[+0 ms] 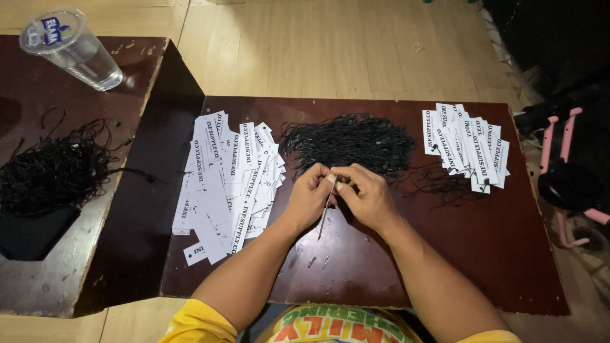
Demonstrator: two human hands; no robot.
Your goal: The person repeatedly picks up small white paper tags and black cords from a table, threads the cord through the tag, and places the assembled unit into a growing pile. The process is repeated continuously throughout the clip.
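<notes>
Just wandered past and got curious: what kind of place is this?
Probably a home or small workshop for hand assembly: low dark boards laid on a wooden floor, heaps of white paper tags and black string loops.

Dark brown board [495, 254] — two white tag piles [225, 181] [467, 146], black string heap [349, 143].

**Open board near the body, piles on three sides**

Bare dark tabletop [445, 254] lies open in front of and to the right of the hands. The spread of white paper tags [229, 184] blocks the left, the heap of black strings [349, 143] fills the far middle, and a second tag stack [467, 146] sits far right.
</notes>
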